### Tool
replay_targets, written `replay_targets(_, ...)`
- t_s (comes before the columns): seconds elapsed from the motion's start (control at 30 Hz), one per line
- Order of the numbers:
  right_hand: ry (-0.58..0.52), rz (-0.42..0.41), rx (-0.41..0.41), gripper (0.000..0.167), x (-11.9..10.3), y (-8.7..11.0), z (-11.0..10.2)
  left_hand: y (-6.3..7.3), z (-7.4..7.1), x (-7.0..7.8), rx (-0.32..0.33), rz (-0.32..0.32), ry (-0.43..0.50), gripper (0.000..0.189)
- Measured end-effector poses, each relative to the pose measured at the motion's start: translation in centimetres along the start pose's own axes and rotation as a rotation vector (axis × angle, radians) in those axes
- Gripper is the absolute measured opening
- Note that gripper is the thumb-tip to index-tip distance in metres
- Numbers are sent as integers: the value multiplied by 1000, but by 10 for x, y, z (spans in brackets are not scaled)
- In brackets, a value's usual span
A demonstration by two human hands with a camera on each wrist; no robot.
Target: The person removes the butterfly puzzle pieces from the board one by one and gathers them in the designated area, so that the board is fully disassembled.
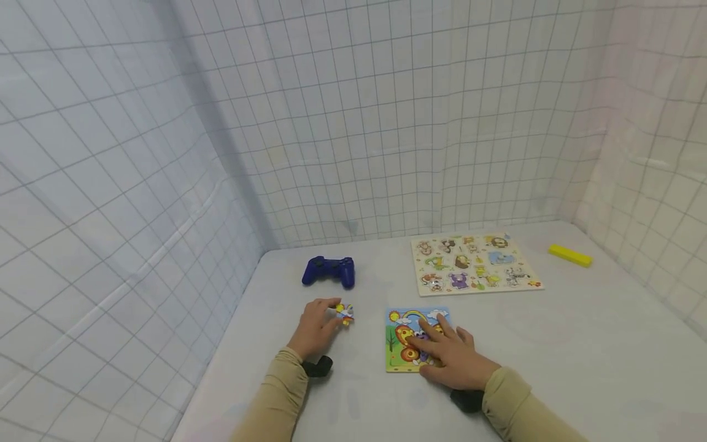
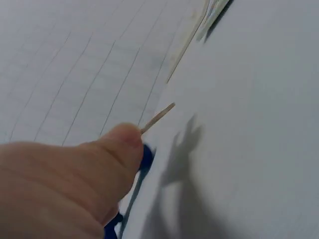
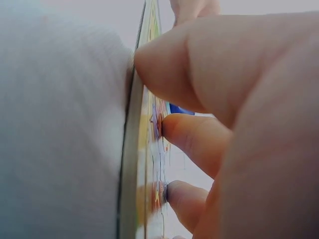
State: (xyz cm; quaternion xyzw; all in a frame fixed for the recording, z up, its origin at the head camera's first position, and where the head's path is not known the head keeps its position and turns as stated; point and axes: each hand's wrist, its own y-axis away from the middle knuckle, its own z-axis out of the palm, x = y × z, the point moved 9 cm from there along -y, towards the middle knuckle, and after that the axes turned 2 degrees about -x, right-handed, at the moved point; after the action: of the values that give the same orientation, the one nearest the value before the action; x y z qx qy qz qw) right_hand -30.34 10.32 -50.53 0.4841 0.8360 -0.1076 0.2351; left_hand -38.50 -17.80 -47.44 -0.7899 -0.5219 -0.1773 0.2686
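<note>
Between thumb and fingers my left hand (image 1: 313,331) pinches a small colourful jigsaw piece (image 1: 345,314). In the left wrist view this piece (image 2: 158,118) is seen edge-on, raised off the white table. To its right lies a square butterfly jigsaw puzzle (image 1: 399,355) with a sun, rainbow and tree on it. My right hand (image 1: 455,357) rests on the puzzle's right side with its fingers spread, covering part of the picture. In the right wrist view, fingertips touch the top of the puzzle and the thumb (image 3: 162,64) is at its near edge.
A dark blue game controller (image 1: 329,271) lies beyond the left hand. Farther back on the right is a larger animal puzzle board (image 1: 469,264), with a yellow block (image 1: 570,255) beside it. Grid-patterned white sheets (image 1: 359,123) enclose the table at the back and sides.
</note>
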Motion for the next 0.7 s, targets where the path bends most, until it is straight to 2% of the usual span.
replay_targets(0.1,3,4,-2,60,1,1,-1,4,-12,-19,-16,-1,-27,42)
replay_targets(0.2,2,5,1,60,1,1,-2,6,-18,-28,-47,30,-51,40)
replay_targets(0.43,-13,-8,-2,60,3,1,-1,7,-23,-39,-84,52,-50,38)
replay_targets(0.7,-39,-28,-5,59,2,2,-3,13,-28,-44,-80,-4,-108,34)
